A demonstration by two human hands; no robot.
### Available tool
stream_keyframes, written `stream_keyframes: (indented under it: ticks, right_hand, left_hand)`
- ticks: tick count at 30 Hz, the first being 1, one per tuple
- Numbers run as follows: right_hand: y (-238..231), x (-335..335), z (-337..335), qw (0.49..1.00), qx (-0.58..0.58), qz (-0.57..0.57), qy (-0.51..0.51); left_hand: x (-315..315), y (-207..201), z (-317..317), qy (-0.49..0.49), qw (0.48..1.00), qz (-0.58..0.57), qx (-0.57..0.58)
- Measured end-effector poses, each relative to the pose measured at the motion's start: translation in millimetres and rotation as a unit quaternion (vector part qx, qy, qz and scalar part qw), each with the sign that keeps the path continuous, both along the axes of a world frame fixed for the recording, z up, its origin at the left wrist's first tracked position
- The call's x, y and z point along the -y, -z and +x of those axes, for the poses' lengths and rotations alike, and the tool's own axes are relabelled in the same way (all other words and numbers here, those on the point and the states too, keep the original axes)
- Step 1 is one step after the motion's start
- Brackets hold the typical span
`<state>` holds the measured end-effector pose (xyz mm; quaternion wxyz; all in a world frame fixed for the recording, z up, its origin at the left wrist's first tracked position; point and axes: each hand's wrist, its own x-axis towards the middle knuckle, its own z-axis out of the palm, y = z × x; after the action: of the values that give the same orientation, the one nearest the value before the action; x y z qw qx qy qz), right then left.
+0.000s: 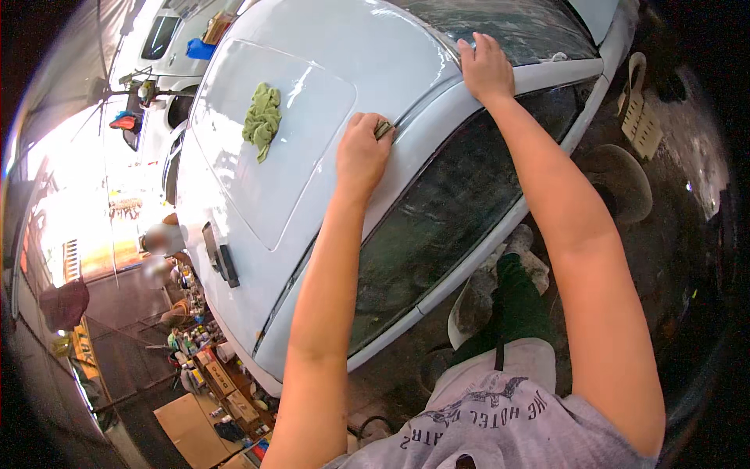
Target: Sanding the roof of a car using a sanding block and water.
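Observation:
The pale grey-blue roof [312, 117] of a car fills the middle. My left hand [365, 156] is closed near the roof's side groove, pressing a small folded olive-brown pad [383, 130] against it; only the pad's edge shows, so its material is unclear. Farther right, my right hand [488, 72] lies with fingers stretched out on the roof's front corner, beside the windshield [516, 27]. It holds nothing that I can see. A crumpled green cloth [262, 121] rests on the roof, left of my left hand and apart from it.
Below the roof edge runs the dark side window [445, 211]. A black-and-grey block-like tool [221, 256] sits toward the rear of the roof. Bottles and boxes [211, 367] crowd the lower left, near flat cardboard [191, 430]. A beige plastic chair [641, 121] stands at the right.

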<state>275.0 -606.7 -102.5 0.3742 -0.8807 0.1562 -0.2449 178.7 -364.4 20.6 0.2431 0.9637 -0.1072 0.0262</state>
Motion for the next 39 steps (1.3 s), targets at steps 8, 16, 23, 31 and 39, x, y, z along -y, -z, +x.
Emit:
stream_keyframes:
  ticks: [8, 16, 23, 31, 39]
  right_hand:
    - [0, 0, -1, 1.0, 0.019, 0.005, 0.015]
    - [-5, -2, -4, 1.0, 0.007, 0.021, 0.017]
    - [-10, -1, -5, 0.999, -0.002, 0.05, 0.017]
    - [-9, 0, -6, 0.998, 0.021, 0.06, 0.015]
    - [-8, 0, -6, 0.997, 0.04, 0.054, 0.023]
  left_hand:
    - [47, 9, 39, 0.048, 0.998, 0.017, 0.021]
    - [89, 14, 68, 0.093, 0.994, 0.061, 0.021]
    - [107, 21, 81, 0.108, 0.988, 0.11, 0.025]
    - [126, 21, 88, 0.119, 0.988, 0.1, 0.011]
    - [114, 13, 81, 0.08, 0.988, 0.129, -0.025]
